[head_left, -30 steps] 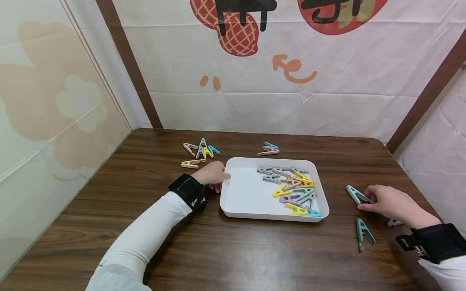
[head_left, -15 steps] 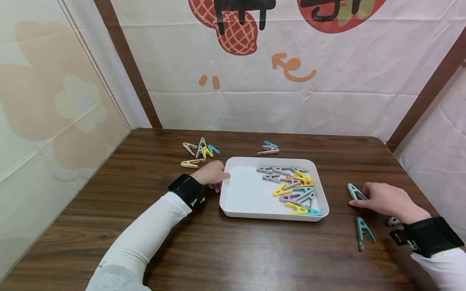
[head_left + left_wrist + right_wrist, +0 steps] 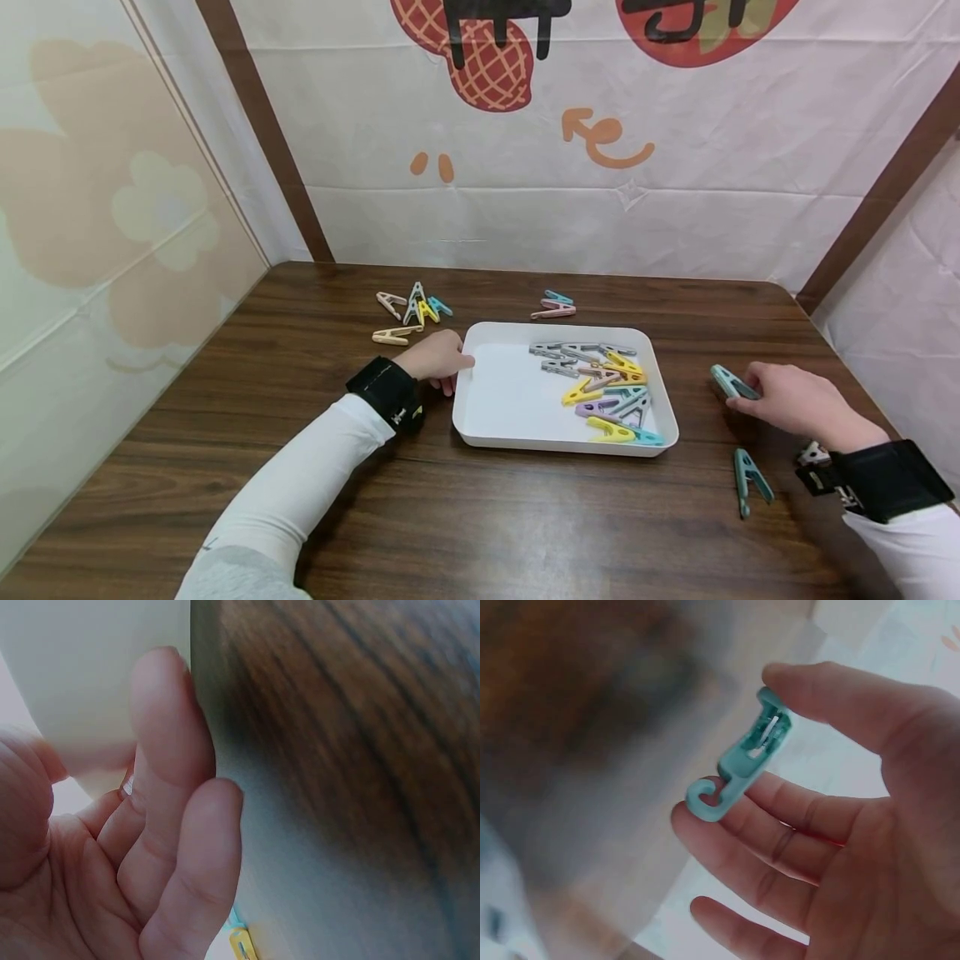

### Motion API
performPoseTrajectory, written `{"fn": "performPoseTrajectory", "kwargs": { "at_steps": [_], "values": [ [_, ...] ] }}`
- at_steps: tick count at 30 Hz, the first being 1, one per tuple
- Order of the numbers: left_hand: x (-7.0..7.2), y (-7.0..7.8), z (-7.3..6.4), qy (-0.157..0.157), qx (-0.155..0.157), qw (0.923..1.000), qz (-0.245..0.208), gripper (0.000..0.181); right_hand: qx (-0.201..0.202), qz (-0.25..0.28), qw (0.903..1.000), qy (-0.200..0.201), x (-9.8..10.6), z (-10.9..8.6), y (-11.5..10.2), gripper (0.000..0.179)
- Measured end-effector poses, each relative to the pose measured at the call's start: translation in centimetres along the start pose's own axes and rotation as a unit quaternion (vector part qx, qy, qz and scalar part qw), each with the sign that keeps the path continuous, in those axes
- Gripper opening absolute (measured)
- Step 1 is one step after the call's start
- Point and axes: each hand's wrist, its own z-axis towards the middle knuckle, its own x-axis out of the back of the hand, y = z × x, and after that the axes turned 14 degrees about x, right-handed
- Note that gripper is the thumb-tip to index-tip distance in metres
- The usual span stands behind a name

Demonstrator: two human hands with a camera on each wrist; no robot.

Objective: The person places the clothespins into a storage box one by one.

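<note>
A white tray point(image 3: 510, 400) stands mid-table with several grey, yellow, pink, purple and teal clothespins point(image 3: 611, 392) in its right half. My left hand point(image 3: 437, 358) grips the tray's left wall, thumb over the rim; in the left wrist view its fingers point(image 3: 176, 727) lie along the outside of the wall. On the right, my right hand point(image 3: 798, 402) pinches a teal clothespin point(image 3: 742, 757) between thumb and fingers, above the table. Another teal clothespin point(image 3: 750, 482) lies on the table nearer the front, and a grey clothespin point(image 3: 813, 454) is partly hidden by the right wrist.
Behind my left hand lies a loose group of several clothespins point(image 3: 416, 307). A pink clothespin point(image 3: 555, 310) and a blue clothespin point(image 3: 557, 297) lie behind the tray. Printed white cloth point(image 3: 480, 225) hangs along the table's back edge and both sides.
The right hand has closed on the teal clothespin and lifted it off the table, shifting slightly left and away. The left hand and tray have stayed put.
</note>
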Motion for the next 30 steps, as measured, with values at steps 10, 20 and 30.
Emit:
{"fn": "performPoseTrajectory", "kwargs": {
  "at_steps": [10,20,30],
  "values": [
    [0.1,0.0,0.0,0.003,-0.005,1.0000,-0.003,0.023,0.041,-0.017,0.9971,0.062,3.9,1.8,-3.8,0.033],
    [0.0,0.0,0.1,-0.001,-0.003,1.0000,-0.001,0.024,0.173,-0.047,0.9823,0.054,3.0,4.8,-10.3,0.028],
    [0.1,0.1,0.0,-0.004,0.002,1.0000,0.000,0.024,0.313,-0.084,0.9460,0.005,0.7,9.0,-15.0,0.035]
  ]
}}
